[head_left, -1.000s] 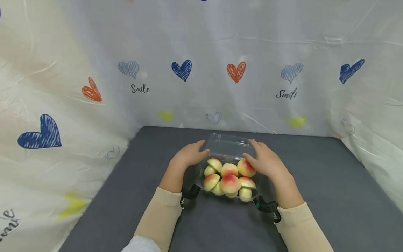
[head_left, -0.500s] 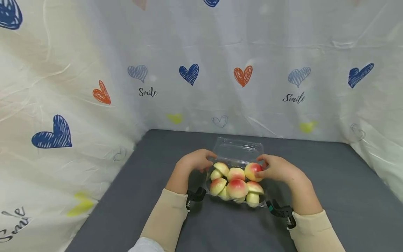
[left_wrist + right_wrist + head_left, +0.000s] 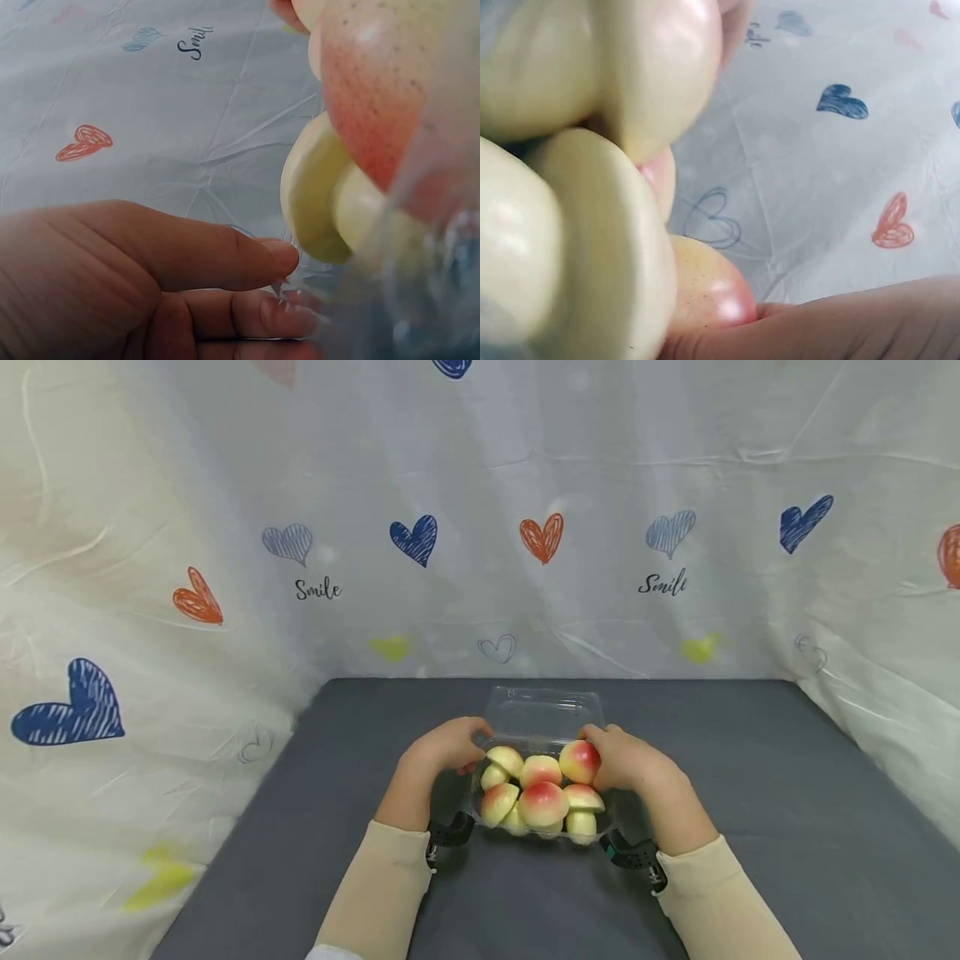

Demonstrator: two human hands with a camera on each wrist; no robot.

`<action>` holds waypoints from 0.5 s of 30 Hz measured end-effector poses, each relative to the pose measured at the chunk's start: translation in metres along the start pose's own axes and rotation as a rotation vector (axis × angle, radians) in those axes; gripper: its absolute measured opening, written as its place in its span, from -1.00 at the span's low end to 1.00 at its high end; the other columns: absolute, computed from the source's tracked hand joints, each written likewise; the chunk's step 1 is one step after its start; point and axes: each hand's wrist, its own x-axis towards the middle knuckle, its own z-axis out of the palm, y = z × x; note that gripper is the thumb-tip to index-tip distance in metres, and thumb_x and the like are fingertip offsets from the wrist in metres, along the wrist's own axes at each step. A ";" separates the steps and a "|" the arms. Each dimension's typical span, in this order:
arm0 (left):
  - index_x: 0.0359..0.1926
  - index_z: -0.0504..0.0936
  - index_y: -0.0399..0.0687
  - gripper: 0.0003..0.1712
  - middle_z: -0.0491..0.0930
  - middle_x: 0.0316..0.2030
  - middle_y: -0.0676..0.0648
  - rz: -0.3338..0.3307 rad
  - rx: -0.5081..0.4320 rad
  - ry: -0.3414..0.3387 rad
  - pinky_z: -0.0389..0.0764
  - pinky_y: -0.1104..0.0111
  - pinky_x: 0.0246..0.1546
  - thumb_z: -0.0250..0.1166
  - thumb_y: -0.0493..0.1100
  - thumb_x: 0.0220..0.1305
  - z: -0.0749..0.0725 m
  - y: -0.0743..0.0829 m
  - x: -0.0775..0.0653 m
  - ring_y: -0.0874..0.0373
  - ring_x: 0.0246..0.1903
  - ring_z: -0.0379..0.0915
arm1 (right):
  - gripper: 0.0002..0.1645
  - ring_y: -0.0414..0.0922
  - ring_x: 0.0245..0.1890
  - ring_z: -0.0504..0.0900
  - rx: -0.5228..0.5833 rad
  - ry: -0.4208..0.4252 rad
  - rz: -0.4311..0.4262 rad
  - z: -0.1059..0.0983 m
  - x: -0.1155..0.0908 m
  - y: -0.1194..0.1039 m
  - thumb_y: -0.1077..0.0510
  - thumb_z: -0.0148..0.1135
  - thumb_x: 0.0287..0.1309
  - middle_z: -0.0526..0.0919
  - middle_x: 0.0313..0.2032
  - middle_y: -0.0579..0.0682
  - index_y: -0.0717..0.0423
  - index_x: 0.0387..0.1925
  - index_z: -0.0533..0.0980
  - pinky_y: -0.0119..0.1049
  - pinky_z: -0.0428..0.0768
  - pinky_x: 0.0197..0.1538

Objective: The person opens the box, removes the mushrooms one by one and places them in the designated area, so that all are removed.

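Note:
A clear plastic clamshell box [image 3: 491, 817] sits on the table, its lid [image 3: 543, 714] tipped back away from me. Several pale-yellow, red-blushed mushroom-shaped pieces [image 3: 543, 803] fill it. My left hand [image 3: 442, 745] is at the box's left side; in the left wrist view its thumb [image 3: 274, 256] and forefinger pinch the plastic rim. At the far right corner my right hand [image 3: 630, 760] curls round the box's edge, beside a red-capped mushroom piece [image 3: 580, 762]. In the right wrist view its fingertips are hidden behind the mushroom pieces [image 3: 622, 247].
A dark grey cloth covers the table [image 3: 337, 777]. Behind it hangs a pale curtain [image 3: 480, 468] printed with hearts and words, and another stretch of it runs along the left. A black wrist strap [image 3: 633, 853] sits near the box's front right corner.
Both hands have lowered from above the box's sides to its rim. The left fingers now pinch the plastic, and the right hand has closed in at the far right corner.

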 end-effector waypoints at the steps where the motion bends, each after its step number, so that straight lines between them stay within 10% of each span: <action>1: 0.39 0.46 -0.11 -0.49 0.55 -0.60 -0.13 -0.004 0.000 0.006 0.49 0.15 -0.39 0.20 -0.29 0.46 0.000 -0.002 -0.002 0.00 -0.59 0.45 | -0.12 0.09 -0.12 0.53 -0.012 0.001 0.001 0.002 0.002 -0.002 0.31 0.50 -0.13 0.45 0.03 0.20 0.10 0.31 0.41 0.02 0.58 -0.13; 15: 0.39 0.44 -0.13 -0.47 0.60 -0.53 -0.16 -0.010 0.006 0.008 0.45 0.18 -0.44 0.15 -0.32 0.43 0.002 0.002 -0.004 -0.03 -0.54 0.48 | -0.20 0.02 -0.14 0.52 0.076 0.030 -0.094 -0.001 0.002 0.008 0.23 0.52 -0.14 0.50 -0.06 0.12 0.02 0.23 0.47 -0.05 0.56 -0.11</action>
